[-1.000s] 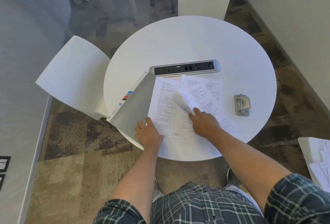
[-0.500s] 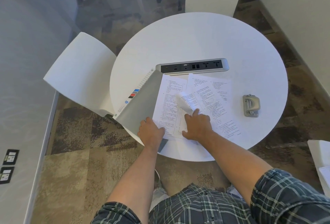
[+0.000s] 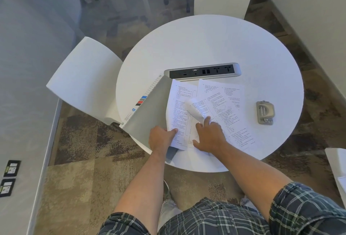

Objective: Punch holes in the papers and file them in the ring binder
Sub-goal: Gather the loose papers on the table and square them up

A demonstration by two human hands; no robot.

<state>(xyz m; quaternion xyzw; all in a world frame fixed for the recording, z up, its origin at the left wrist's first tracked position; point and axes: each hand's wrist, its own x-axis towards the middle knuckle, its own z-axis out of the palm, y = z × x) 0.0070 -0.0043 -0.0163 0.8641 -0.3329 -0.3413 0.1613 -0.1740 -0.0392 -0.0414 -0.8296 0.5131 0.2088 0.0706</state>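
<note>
A round white table (image 3: pixel 215 43) fills the middle of the frame, and the work sits on its lower left part. The ring binder (image 3: pixel 149 111) lies open there, its grey cover angled up toward the left with a white index strip along its upper-left edge. Just right of the cover lie the papers (image 3: pixel 222 103), printed sheets fanned out from the centre of the frame toward the right, their top edges close under the power strip (image 3: pixel 202 71) set across the table's middle.

The left hand (image 3: pixel 161 138) is at the lower left corner of the sheets, fingers and thumb closed on the near edge of the leftmost sheet, so that the paper runs up and away from the grip toward the power strip. The right hand (image 3: pixel 209 134) rests on the sheets just to the right of it, palm down with fingers spread, the forefinger reaching up to the foot of a curled-over page (image 3: pixel 194 109); the curl stands directly above that fingertip. Whether the finger pins the roll or merely touches it is hard to say from this angle.

The hole punch (image 3: pixel 265 112) sits alone at the right of the table, well apart from both hands. White chairs (image 3: pixel 84 77) stand at the left and at the top.
</note>
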